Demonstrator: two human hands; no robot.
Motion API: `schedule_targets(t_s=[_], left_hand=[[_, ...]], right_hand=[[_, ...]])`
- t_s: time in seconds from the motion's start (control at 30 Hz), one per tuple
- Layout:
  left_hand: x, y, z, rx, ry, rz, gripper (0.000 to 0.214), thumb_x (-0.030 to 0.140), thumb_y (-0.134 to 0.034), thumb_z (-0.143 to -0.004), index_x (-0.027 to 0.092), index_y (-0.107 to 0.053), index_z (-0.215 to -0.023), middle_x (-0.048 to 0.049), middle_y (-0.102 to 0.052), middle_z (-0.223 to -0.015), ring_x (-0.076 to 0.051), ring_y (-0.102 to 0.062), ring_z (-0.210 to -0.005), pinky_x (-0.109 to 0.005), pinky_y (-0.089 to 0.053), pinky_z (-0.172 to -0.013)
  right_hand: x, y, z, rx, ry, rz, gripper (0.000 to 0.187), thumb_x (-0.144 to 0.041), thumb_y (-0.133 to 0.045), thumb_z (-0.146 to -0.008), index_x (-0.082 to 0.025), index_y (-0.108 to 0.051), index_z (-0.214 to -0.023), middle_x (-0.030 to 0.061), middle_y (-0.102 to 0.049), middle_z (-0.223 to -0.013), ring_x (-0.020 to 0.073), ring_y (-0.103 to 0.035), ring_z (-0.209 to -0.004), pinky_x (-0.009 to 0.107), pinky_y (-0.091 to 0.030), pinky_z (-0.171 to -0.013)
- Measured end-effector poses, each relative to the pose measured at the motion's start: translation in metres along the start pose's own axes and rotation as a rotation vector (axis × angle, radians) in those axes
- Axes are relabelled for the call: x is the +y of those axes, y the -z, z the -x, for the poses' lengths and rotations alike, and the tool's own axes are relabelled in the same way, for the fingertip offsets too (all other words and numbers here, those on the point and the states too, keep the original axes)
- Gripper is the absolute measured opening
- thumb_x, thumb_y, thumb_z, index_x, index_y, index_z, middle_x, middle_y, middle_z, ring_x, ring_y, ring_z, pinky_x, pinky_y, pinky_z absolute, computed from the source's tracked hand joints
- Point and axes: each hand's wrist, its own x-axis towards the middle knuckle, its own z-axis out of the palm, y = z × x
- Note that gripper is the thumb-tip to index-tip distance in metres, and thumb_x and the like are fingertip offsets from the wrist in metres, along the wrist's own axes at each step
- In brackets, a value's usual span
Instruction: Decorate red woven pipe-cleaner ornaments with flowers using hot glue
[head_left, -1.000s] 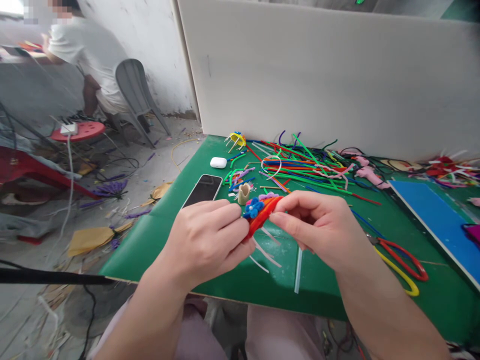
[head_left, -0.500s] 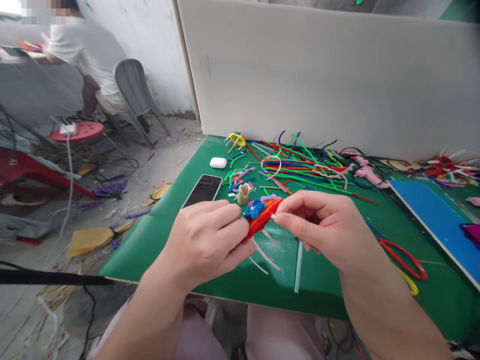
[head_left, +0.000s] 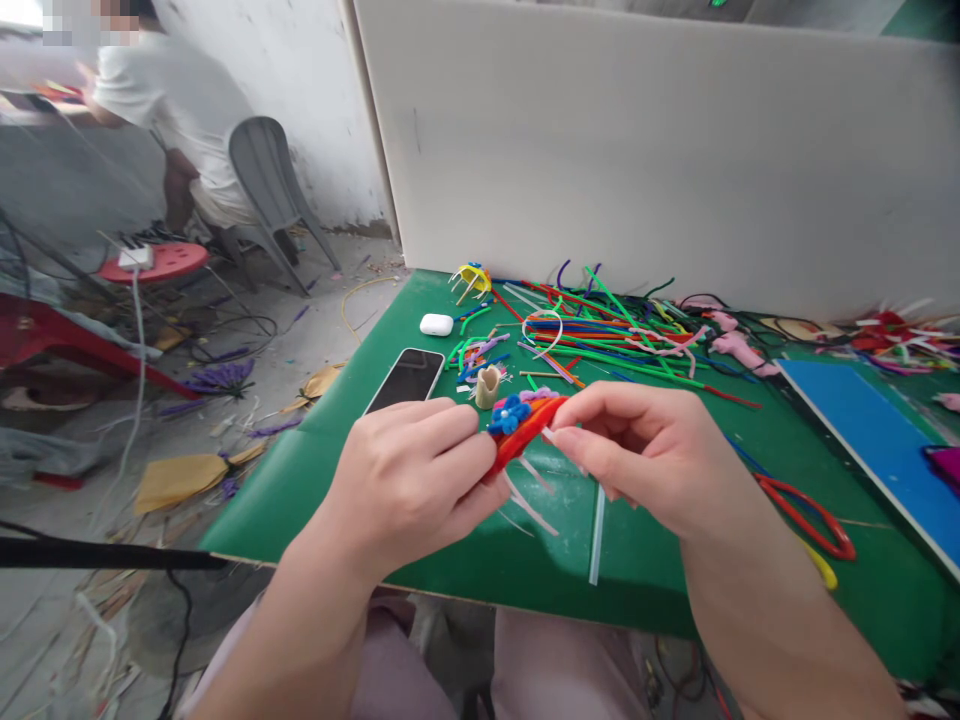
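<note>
My left hand (head_left: 420, 470) is closed around a red and orange pipe-cleaner piece (head_left: 525, 432) with a blue flower (head_left: 511, 415) on its side. Several pale strips (head_left: 534, 508) hang below it. At the piece's right end, my right hand (head_left: 637, 445) pinches the tip of a thin white strip (head_left: 548, 435) between thumb and forefinger. Just beyond the work, a beige tube-like holder (head_left: 488, 387) stands upright on the green table. A clear glue stick (head_left: 597, 535) lies beneath my right hand.
Loose coloured pipe cleaners (head_left: 615, 335) cover the back of the table (head_left: 300, 500). A phone (head_left: 407, 380) and a white earbud case (head_left: 436, 324) lie at the left. Pink glue guns (head_left: 739, 350) and a blue board (head_left: 870, 430) are at the right. Another person (head_left: 176, 110) sits far left.
Both hands stay nearly in place. The red piece has turned slightly, showing more orange, and a longer bit of the white strip shows at my right fingertips.
</note>
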Motion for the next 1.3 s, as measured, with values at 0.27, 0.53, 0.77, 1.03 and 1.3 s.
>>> schedule_targets(t_s=[0.27, 0.53, 0.77, 1.03, 1.3], left_hand=[[-0.001, 0.001, -0.001, 0.003, 0.006, -0.011, 0.029, 0.017, -0.052, -0.076, 0.018, -0.039, -0.050, 0.0041, -0.035, -0.050, -0.009, -0.031, -0.047, -0.025, -0.025, -0.046], [-0.001, 0.001, -0.001, 0.003, 0.010, 0.003, 0.030, 0.017, -0.053, -0.076, 0.018, -0.038, -0.050, 0.0041, -0.036, -0.050, -0.009, -0.031, -0.047, -0.026, -0.024, -0.046], [-0.001, 0.000, 0.000, 0.002, 0.021, 0.008, 0.029, 0.018, -0.053, -0.075, 0.018, -0.039, -0.050, 0.0040, -0.037, -0.050, -0.008, -0.032, -0.047, -0.025, -0.026, -0.045], [-0.002, -0.001, 0.000, 0.007, 0.035, -0.003, 0.029, 0.017, -0.052, -0.076, 0.018, -0.040, -0.049, 0.0039, -0.037, -0.050, -0.008, -0.032, -0.047, -0.024, -0.028, -0.046], [-0.003, -0.003, 0.001, 0.012, 0.068, 0.017, 0.029, 0.016, -0.053, -0.075, 0.017, -0.040, -0.049, 0.0038, -0.036, -0.051, -0.008, -0.030, -0.048, -0.023, -0.027, -0.046]], right_hand=[[-0.002, 0.002, 0.000, -0.013, -0.016, 0.062, 0.017, -0.031, -0.057, -0.080, -0.017, -0.062, -0.072, -0.0048, -0.043, -0.051, 0.0047, -0.036, -0.042, 0.018, -0.029, -0.038], [-0.001, 0.007, 0.002, 0.082, 0.012, 0.115, 0.012, -0.032, -0.060, -0.078, -0.020, -0.061, -0.077, -0.0057, -0.044, -0.049, 0.0057, -0.040, -0.041, 0.019, -0.029, -0.037], [0.001, 0.011, 0.002, 0.242, 0.116, 0.020, 0.016, -0.023, -0.056, -0.081, -0.023, -0.059, -0.097, -0.0052, -0.050, -0.052, 0.0063, -0.043, -0.039, 0.019, -0.030, -0.033], [0.014, 0.012, -0.004, 0.096, 0.114, -0.228, 0.010, -0.027, -0.052, -0.084, -0.020, -0.060, -0.086, -0.0026, -0.056, -0.062, 0.0064, -0.052, -0.040, 0.016, -0.033, -0.029], [0.021, 0.013, -0.009, -0.035, 0.107, -0.383, 0.012, -0.028, -0.055, -0.084, -0.019, -0.059, -0.090, -0.0028, -0.058, -0.066, 0.0051, -0.053, -0.041, 0.013, -0.036, -0.029]])
